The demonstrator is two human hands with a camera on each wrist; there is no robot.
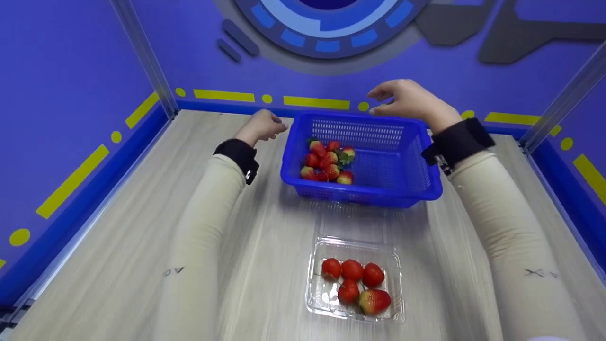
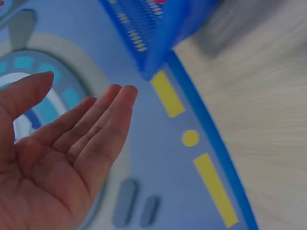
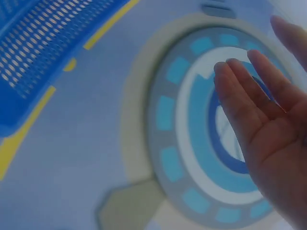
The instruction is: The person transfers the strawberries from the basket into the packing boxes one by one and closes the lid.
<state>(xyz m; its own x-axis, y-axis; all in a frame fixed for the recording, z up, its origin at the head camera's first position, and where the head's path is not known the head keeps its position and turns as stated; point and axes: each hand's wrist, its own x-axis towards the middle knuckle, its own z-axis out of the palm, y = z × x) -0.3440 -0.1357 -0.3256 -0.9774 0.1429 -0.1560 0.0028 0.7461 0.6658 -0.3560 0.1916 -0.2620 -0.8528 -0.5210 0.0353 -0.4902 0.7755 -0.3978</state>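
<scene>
Around the blue basket (image 1: 364, 190) on the counter (image 1: 265, 270), left hand (image 1: 262, 127) and right hand (image 1: 406, 101) hover wide and empty; those strawberries (image 1: 329, 160) in its left half look soft, light, bruisable, best cradled by the sides!

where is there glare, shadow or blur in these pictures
Head view: bright glints on the clear container, soft shadow in front of the blue basket; left wrist view: basket and tabletop blurred; right wrist view: wall hazy, palest toward top right.
</scene>
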